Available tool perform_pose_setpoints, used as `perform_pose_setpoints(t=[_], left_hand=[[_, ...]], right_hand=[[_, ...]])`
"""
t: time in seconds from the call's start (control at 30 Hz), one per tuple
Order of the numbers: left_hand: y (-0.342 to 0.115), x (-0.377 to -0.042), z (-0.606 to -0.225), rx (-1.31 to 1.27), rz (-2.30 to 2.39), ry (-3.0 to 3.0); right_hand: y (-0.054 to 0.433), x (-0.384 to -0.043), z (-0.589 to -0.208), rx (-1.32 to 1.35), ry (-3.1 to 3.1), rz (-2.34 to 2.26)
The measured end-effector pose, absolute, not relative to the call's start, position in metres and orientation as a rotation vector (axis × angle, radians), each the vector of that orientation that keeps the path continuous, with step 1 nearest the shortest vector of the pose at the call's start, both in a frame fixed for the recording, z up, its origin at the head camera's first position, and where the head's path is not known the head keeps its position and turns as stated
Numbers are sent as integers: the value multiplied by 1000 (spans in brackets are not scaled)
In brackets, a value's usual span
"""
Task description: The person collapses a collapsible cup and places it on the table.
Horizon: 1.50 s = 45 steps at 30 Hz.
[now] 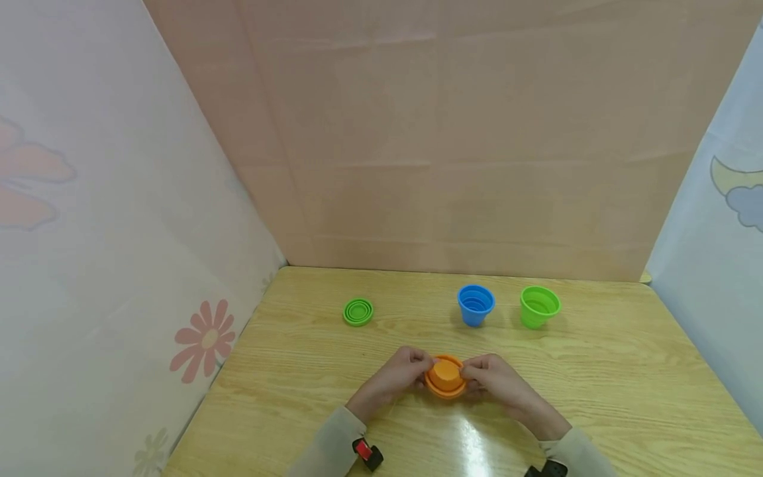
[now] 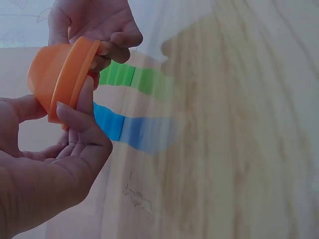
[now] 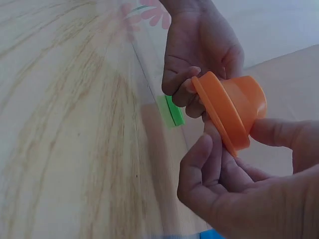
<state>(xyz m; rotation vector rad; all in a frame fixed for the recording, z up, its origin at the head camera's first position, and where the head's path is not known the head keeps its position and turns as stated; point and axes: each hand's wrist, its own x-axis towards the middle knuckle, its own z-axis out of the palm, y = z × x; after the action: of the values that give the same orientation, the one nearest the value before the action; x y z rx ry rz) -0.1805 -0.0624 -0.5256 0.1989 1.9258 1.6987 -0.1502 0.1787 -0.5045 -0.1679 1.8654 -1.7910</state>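
An orange collapsible cup (image 1: 446,376), partly unfolded with its base raised above the rim, is held between both hands over the near middle of the table. My left hand (image 1: 401,371) pinches its left side, thumb by the base and fingers curled at the rim, as the left wrist view shows on the orange cup (image 2: 62,77). On the opposite side my right hand (image 1: 497,382) grips it the same way; in the right wrist view its thumb presses the orange cup (image 3: 232,109) near the base. The cup's inside is hidden.
Toward the back stand a blue cup (image 1: 475,306) and a light green cup (image 1: 539,307), both extended upright. A flattened green cup (image 1: 358,312) lies at back left. A brown-covered wall (image 1: 441,146) borders the wooden table (image 1: 626,358) behind.
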Motion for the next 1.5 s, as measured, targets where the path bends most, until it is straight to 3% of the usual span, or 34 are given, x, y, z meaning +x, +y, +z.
perform_pose_setpoints(t=[0.43,1.13,1.5], left_hand=[[-63,-180,-521,203,1739,2005],[-59,-172,-520,215,1695,2048],[-67,-174,-509,206,1807,1782]], right_hand=[[188,-152,-509,-237,1551,-1888],[175,-150,-505,-157,1645,-1883],[175,-148,-499,-66,1766,-1904]])
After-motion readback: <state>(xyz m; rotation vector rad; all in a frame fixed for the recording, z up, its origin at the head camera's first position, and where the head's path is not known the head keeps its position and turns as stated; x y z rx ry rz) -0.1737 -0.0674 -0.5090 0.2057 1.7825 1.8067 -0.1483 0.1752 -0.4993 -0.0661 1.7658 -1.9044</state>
